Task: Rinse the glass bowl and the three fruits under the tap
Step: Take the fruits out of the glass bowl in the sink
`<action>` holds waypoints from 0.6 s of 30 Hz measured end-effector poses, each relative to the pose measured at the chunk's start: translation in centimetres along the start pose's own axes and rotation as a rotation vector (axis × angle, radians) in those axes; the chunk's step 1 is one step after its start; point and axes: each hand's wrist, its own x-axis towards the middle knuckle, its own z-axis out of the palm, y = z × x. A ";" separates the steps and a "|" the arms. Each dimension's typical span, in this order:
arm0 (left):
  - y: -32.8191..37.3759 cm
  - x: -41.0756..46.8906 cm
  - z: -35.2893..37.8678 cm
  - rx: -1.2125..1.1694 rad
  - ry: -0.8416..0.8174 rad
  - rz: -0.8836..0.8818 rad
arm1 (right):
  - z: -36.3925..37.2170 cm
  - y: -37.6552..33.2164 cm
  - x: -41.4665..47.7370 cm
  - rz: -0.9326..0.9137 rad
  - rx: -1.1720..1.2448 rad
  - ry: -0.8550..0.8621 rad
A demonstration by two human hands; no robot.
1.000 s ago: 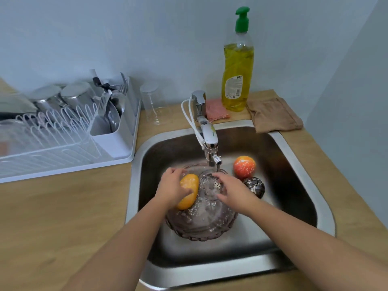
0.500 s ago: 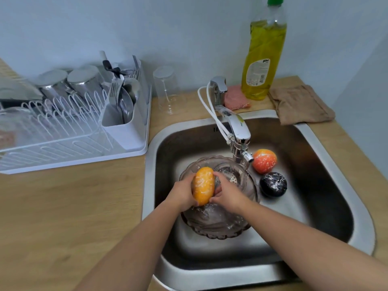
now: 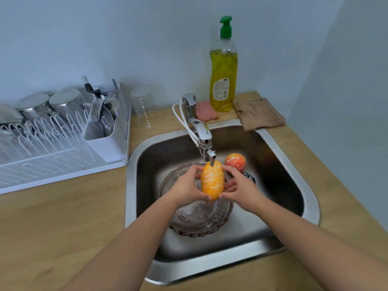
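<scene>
Left to right:

- Dish rack (image 3: 63,148) and upturned tumbler (image 3: 144,106) on the counter, well left of the sink (image 3: 130,185). Not in play.
- Glass bowl (image 3: 199,221) sits on the sink floor below the tap, with water and white specks inside.
- Left hand (image 3: 186,187): fingers and thumb wrapped round the left flank of the orange fruit (image 3: 212,180).
- Change: a second ago we had this fruit low at the bowl's left edge in the left hand alone, with the right hand down in the bowl. Now it's lifted clear of the bowl and stands on end, its far tip just under the tap (image 3: 202,133) outlet.
- Right hand (image 3: 241,192): it has joined the hold. Forefinger near the far end, thumb at the near end, other fingers loosely spread. So both hands clamp the same fruit.
- We can't make out a water stream. The skin carries white flecks, so it's likely wet.
- Red fruit (image 3: 235,161) and dark fruit (image 3: 249,177) lie on the sink floor, right of the bowl, and the right hand partly hides the dark one.
- Soap bottle (image 3: 223,76), pink sponge (image 3: 204,112) and brown cloth (image 3: 258,114) at the far rim.

Our read: the bowl rinse looks finished or paused, and this is fruit one of three. Two still to go. Wet skin could slip, so the two-hand hold makes sense.
</scene>
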 end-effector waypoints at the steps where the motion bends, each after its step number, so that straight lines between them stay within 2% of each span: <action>1: 0.6 -0.1 0.6 0.010 -0.024 0.012 | -0.8 0.3 -0.8 0.016 -0.015 0.011; 8: 2.9 -0.5 5.8 0.107 -0.187 0.099 | -4.4 1.9 -4.5 0.165 -0.245 -0.030; 14: 3.7 0.3 8.2 0.153 -0.205 0.108 | -5.6 3.1 -4.4 0.260 -0.387 -0.064; 18: 3.7 1.1 9.9 0.211 -0.245 0.096 | -6.0 3.6 -3.8 0.354 -0.502 -0.144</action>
